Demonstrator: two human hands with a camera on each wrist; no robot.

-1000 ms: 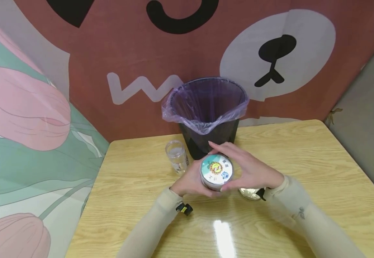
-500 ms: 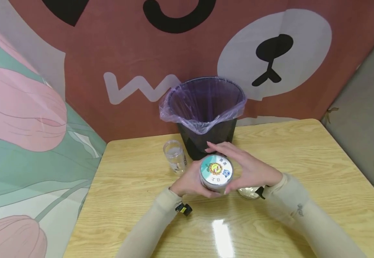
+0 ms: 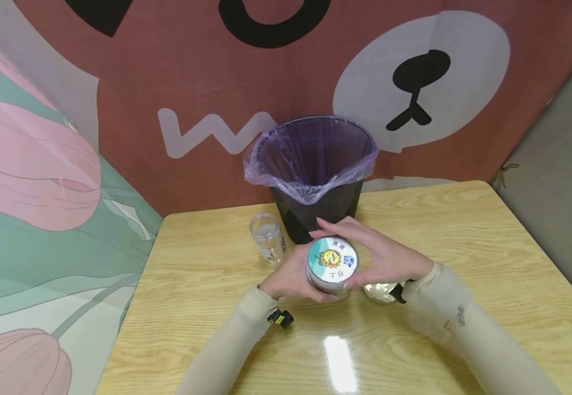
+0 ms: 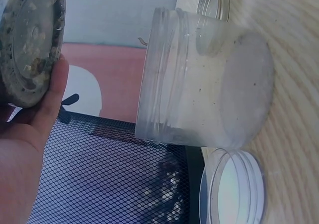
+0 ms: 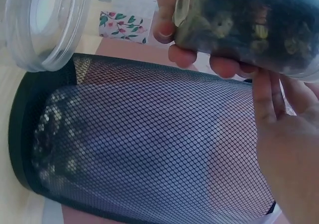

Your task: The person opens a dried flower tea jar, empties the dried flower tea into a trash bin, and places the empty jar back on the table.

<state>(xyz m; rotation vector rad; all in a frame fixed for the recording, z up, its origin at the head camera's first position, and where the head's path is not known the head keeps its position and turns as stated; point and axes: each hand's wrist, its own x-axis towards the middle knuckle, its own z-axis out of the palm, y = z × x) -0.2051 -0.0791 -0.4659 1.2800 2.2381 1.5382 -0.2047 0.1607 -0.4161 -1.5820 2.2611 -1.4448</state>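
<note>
In the head view my left hand [image 3: 293, 274] grips a round jar from the left, over the table. Dark contents show through its clear wall [image 5: 259, 25] in the right wrist view. The lid [image 3: 332, 259] on top bears a turquoise-and-white sticker with a sunflower. With thumb and fingers on opposite sides, my right hand [image 3: 384, 255] pinches the lid's edge. The speckled underside of the jar [image 4: 32, 45] appears in the left wrist view. There, a clear open jar [image 4: 214, 79] stands on the table beneath the hands.
A black mesh bin [image 3: 315, 208] with a purple liner stands behind the hands. Left of it is a clear open jar [image 3: 268, 238]. A shiny round piece [image 3: 381, 292] is partly hidden under the right wrist. Another clear round piece [image 4: 232, 189] is on the wooden table.
The lid's picture has turned counterclockwise in the head view, and the right thumb has shifted slightly along the edge. The left hand stays about where it was.
</note>
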